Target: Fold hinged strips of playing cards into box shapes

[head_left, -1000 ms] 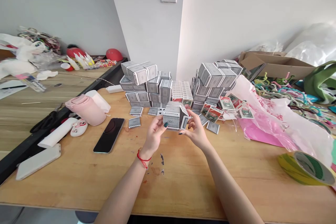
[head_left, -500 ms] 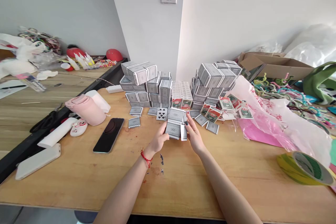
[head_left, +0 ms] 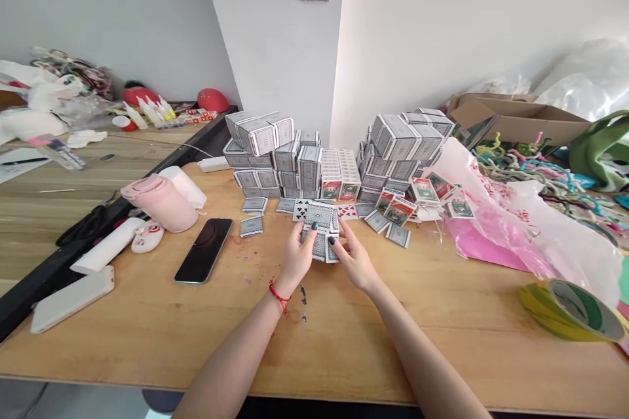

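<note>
My left hand (head_left: pixel 296 256) and my right hand (head_left: pixel 352 259) close from both sides on a small stack of playing cards (head_left: pixel 322 232) with grey patterned backs, low over the wooden table (head_left: pixel 344 334). A red string bracelet circles my left wrist. Loose cards, some face up (head_left: pixel 346 211), lie just beyond the stack. Behind them stand piles of grey card decks on the left (head_left: pixel 268 154) and on the right (head_left: pixel 400 144).
A black phone (head_left: pixel 205 250), a pink jug (head_left: pixel 160 203), a white roll and a white phone case (head_left: pixel 71 298) lie to the left. Pink plastic bags (head_left: pixel 496 222), coloured cords, a cardboard box (head_left: pixel 515 119) and a yellow-green tape roll (head_left: pixel 572 311) fill the right.
The folded card block that both hands held up has come down and flattened into a low stack near the table. Both hands have moved closer together on it.
</note>
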Demonstrator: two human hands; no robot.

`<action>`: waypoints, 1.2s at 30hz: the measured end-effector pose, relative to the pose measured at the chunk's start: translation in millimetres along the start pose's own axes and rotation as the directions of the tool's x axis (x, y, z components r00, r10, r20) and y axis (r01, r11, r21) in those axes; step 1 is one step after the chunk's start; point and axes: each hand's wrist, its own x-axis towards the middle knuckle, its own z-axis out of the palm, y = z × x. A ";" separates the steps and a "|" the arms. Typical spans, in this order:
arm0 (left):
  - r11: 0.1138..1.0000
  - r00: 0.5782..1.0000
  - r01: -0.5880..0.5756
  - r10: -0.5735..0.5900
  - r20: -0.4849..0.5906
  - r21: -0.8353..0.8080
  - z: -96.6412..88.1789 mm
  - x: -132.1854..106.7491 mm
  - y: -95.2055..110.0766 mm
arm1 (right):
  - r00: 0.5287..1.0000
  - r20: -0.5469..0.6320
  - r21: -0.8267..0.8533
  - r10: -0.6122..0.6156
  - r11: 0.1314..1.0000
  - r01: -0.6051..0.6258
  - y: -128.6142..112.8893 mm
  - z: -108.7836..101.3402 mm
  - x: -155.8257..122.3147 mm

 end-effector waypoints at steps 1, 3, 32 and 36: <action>1.000 1.000 0.005 -0.005 -0.012 0.009 -0.6 0.6 -0.3 | 1.000 0.018 0.011 0.024 1.000 -0.024 -1.2 0.6 -0.5; 1.000 0.999 0.017 -0.016 -0.029 0.010 -1.5 1.6 -1.3 | 0.998 0.030 0.039 0.056 0.998 -0.057 -2.2 2.0 -1.2; 0.979 0.989 0.135 -0.143 -0.045 -0.150 -4.5 8.9 -7.8 | 0.999 0.003 0.145 0.035 0.989 -0.036 0.4 4.2 -0.1; 0.989 0.993 0.100 -0.106 -0.044 -0.112 -5.7 9.3 -10.4 | 0.999 0.007 0.145 0.040 0.989 -0.040 -0.9 3.7 -0.8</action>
